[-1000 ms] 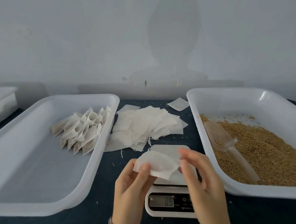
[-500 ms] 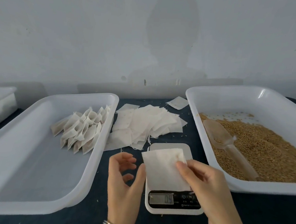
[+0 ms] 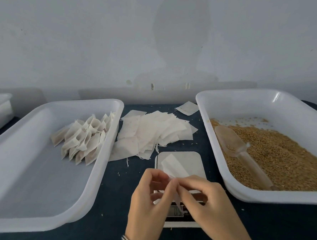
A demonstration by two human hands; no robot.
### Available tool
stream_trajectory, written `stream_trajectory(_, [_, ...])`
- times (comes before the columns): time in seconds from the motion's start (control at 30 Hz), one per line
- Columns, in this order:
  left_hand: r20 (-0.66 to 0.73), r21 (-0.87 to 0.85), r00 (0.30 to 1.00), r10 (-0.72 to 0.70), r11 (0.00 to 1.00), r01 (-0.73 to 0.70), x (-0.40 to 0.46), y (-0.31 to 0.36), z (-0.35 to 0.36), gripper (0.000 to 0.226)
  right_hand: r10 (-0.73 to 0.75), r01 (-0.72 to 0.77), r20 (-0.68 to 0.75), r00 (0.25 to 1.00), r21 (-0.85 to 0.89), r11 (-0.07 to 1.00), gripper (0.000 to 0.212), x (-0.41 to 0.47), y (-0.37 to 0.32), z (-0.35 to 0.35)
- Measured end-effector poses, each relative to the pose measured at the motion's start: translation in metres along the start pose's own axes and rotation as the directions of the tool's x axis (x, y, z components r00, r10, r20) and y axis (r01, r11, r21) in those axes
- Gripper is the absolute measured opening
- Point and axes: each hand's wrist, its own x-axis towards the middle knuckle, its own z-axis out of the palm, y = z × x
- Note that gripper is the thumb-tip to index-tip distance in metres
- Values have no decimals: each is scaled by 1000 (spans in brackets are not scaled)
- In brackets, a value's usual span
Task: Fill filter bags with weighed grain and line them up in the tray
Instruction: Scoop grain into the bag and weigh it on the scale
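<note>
Where fingertips meet, both left hand (image 3: 149, 197) and right hand (image 3: 203, 200) apparently pinching filter bag (image 3: 175, 167).

Your hands, left (image 3: 150, 199) and right (image 3: 203, 198), cover the near half of the scale (image 3: 179, 158), and its display digits are too blurred to read. The lower end of the filter bag (image 3: 173, 166) disappears between your fingers, so you cannot tell whether its mouth is open. The grain tray (image 3: 248, 99) runs off the right edge, the left tray (image 3: 49, 105) off the left. The scoop (image 3: 244, 154) handle's end sinks into the grain (image 3: 289, 157).
</note>
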Motion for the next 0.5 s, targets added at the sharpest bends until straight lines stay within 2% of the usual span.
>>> stream_trajectory(0.37, [0, 65, 1000, -11, 998, 11, 2, 3, 0, 9, -27, 28, -50, 998, 8, 1000, 12, 0, -1, 1])
stream_trajectory(0.5, [18, 132, 1000, -10, 991, 8, 4, 5, -1, 16, -59, 31, -190, 980, -147, 989, 9, 1, 4, 3])
